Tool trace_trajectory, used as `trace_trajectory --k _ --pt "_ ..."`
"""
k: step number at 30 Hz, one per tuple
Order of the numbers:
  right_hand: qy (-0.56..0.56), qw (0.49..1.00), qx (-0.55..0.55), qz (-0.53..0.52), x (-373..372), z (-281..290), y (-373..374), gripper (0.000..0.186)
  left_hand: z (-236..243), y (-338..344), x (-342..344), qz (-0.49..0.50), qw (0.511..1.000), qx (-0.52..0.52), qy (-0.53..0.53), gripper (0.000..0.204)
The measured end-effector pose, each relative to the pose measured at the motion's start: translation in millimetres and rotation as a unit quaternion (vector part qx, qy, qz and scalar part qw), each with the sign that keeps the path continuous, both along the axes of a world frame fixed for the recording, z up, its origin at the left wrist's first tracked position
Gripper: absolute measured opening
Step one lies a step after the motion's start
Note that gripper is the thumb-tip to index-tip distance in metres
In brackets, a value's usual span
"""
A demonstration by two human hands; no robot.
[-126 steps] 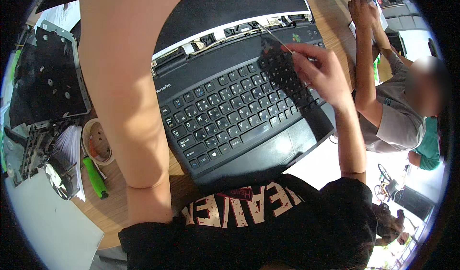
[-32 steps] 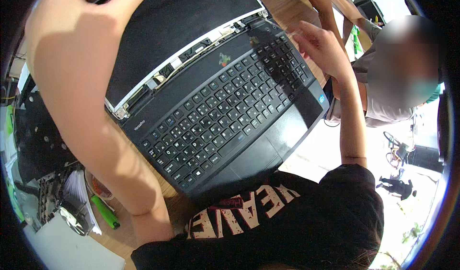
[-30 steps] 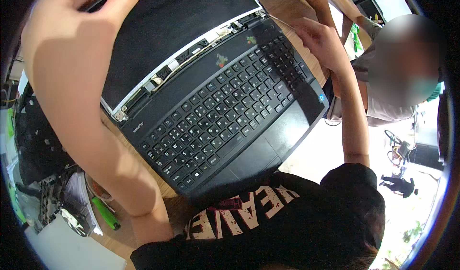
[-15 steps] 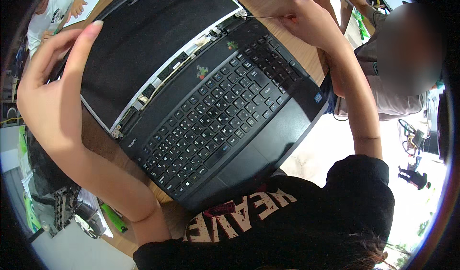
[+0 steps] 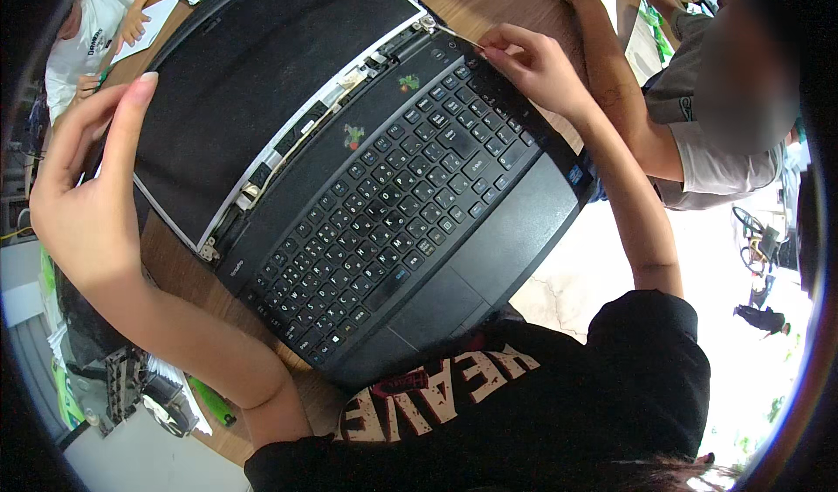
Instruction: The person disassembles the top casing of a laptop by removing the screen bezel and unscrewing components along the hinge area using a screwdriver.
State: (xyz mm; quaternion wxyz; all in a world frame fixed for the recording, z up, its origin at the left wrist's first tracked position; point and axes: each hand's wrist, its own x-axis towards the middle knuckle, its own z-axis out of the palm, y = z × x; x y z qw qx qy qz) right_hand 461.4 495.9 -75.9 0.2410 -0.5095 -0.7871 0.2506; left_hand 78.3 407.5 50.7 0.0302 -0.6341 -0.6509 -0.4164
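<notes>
From the head camera, a black laptop [image 5: 384, 195] lies opened flat on the wooden surface [image 5: 175, 269], tilted so that its keyboard [image 5: 397, 213] runs toward the person's chest and its screen panel [image 5: 262, 90] toward the upper left; along the hinge the bezel is off and bare metal and white strips show. The left hand [image 5: 83, 195] is spread against the outer left edge of the screen panel, thumb and forefinger apart, bracing it rather than gripping it. The right hand [image 5: 537, 68] sits at the top right corner of the keyboard, its fingertips pinched on a thin pale tool [image 5: 461, 38] whose tip points at the right hinge [image 5: 426, 24]. The work looks to be at the hinge stage of taking the laptop apart. The next move seems to call for a steady, fine touch at that hinge while the left hand keeps the panel from shifting. A co-worker's arm [image 5: 611, 64] rests on the surface just beyond.
</notes>
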Motion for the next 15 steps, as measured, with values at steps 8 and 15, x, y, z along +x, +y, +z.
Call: trace_trajectory --k 8,15 --pt "0.115 0.993 0.01 -0.037 -12.2 -7.8 7.5 0.021 1.3 -3.1 3.9 0.01 0.999 -0.046 -0.008 0.02" --pt "0.107 0.985 -0.13 0.029 -43.6 26.8 -33.6 0.032 -9.5 -15.2 -25.8 -0.11 0.994 -0.007 -0.026 0.02"
